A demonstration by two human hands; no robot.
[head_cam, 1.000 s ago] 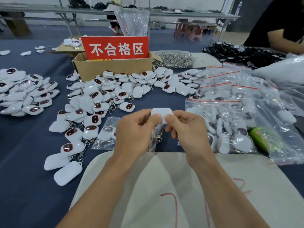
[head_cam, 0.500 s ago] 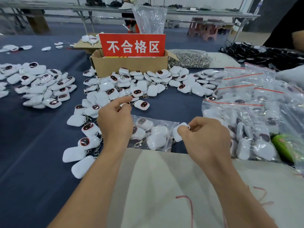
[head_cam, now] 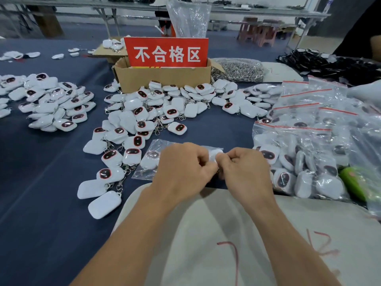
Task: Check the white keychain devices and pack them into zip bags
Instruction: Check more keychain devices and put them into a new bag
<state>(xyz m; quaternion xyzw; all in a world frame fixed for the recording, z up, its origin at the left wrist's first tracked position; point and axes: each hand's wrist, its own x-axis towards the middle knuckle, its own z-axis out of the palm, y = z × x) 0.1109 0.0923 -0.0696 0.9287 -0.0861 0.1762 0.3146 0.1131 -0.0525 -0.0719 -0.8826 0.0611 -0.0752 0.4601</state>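
The left hand (head_cam: 183,168) has come back across the table (head_cam: 41,182) to the right hand (head_cam: 245,172), whose curled fingers pinch a white keychain device (head_cam: 215,155) at the zip bag (head_cam: 151,162) mouth, which we judge the left fingers pinch open.

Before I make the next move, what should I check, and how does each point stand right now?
1. Grip on white device: ok, left hand and right hand pinch it between them.
2. Reach to zip bag: ok, it lies under the hands.
3. Bag mouth open: cannot tell, the hands hide it.
4. Device's dark face inspected: cannot tell, hidden.
5. Reject cardboard box open: ok.
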